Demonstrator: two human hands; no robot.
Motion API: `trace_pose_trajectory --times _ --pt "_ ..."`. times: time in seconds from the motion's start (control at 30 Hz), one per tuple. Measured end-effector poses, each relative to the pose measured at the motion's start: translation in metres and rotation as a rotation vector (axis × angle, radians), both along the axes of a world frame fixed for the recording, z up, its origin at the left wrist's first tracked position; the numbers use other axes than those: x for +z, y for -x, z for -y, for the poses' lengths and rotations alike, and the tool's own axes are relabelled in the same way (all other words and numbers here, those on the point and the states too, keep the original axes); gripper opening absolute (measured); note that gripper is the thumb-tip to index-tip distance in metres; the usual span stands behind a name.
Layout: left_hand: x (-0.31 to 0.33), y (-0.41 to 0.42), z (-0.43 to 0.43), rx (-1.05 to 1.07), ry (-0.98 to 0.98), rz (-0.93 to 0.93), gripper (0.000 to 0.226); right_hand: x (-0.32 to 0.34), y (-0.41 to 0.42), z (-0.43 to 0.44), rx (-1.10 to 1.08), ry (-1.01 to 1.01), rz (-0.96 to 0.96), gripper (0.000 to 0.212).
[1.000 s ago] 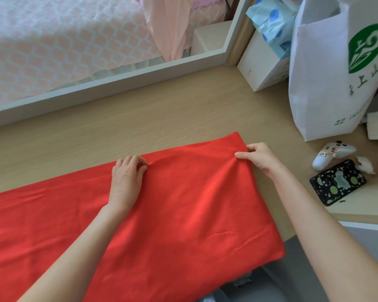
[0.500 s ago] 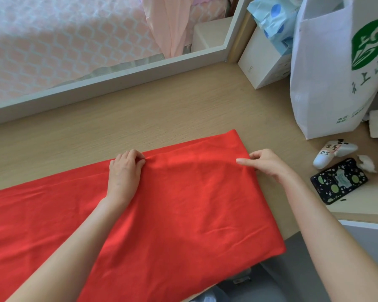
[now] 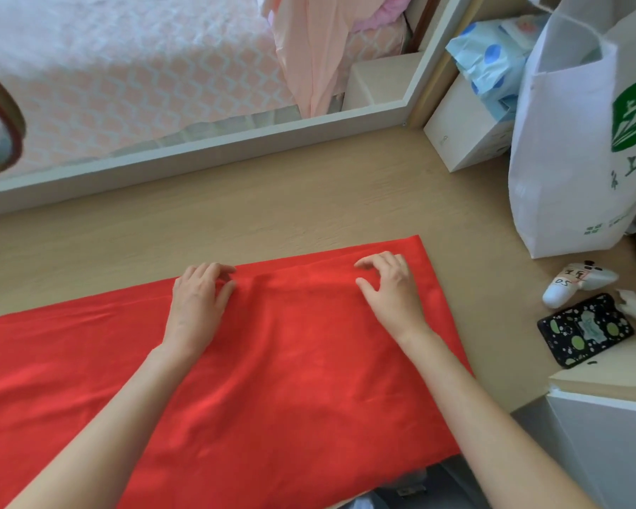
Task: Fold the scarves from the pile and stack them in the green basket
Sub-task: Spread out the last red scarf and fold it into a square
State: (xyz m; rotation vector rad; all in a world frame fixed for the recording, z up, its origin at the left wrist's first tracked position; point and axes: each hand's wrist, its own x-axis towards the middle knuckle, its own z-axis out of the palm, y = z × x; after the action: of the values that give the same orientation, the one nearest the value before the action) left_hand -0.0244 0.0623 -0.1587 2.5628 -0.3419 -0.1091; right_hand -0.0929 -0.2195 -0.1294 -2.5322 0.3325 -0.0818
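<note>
A red scarf [image 3: 272, 361] lies spread flat across the wooden table [image 3: 235, 222], running off the left edge of view and hanging over the near edge. My left hand [image 3: 199, 299] sits on the scarf's far edge and pinches the fabric there between thumb and curled fingers. My right hand [image 3: 391, 284] is on the scarf a little in from its right end. Its fingertips touch the cloth, with thumb and forefinger apart. A low ridge of fabric runs between the two hands. No green basket and no pile of scarves is in view.
On the right stand a white paper bag [image 3: 566, 148], a white box [image 3: 463, 134] with a blue tissue pack, a white game controller [image 3: 573, 282] and a dark phone [image 3: 584, 328]. A white frame rail [image 3: 199, 159] borders the table's far side.
My right hand has left the scarf's right edge and moved left onto the cloth near the far edge. My left hand has stayed at the far edge.
</note>
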Motion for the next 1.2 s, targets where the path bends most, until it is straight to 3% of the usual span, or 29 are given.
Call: trace_pose_trajectory --times 0.2,0.53,0.83,1.0,1.2 --pt "0.003 0.017 -0.068 0.137 0.001 0.026 0.030 -0.004 -0.040 -0.107 0.271 -0.160 -0.024 0.023" --pt "-0.005 0.047 -0.157 0.308 0.005 0.070 0.038 -0.010 -0.073 -0.203 0.451 -0.120 -0.121 0.019" --pt "-0.006 0.024 -0.190 0.278 -0.021 0.044 0.037 -0.015 -0.087 -0.237 0.478 -0.017 -0.205 0.016" --pt "-0.006 0.008 -0.190 0.227 -0.013 0.035 0.018 -0.016 -0.090 -0.232 0.519 0.076 -0.241 0.018" --pt "-0.005 -0.003 -0.192 0.112 0.005 0.034 0.011 -0.012 -0.098 -0.219 0.625 0.140 -0.271 0.009"
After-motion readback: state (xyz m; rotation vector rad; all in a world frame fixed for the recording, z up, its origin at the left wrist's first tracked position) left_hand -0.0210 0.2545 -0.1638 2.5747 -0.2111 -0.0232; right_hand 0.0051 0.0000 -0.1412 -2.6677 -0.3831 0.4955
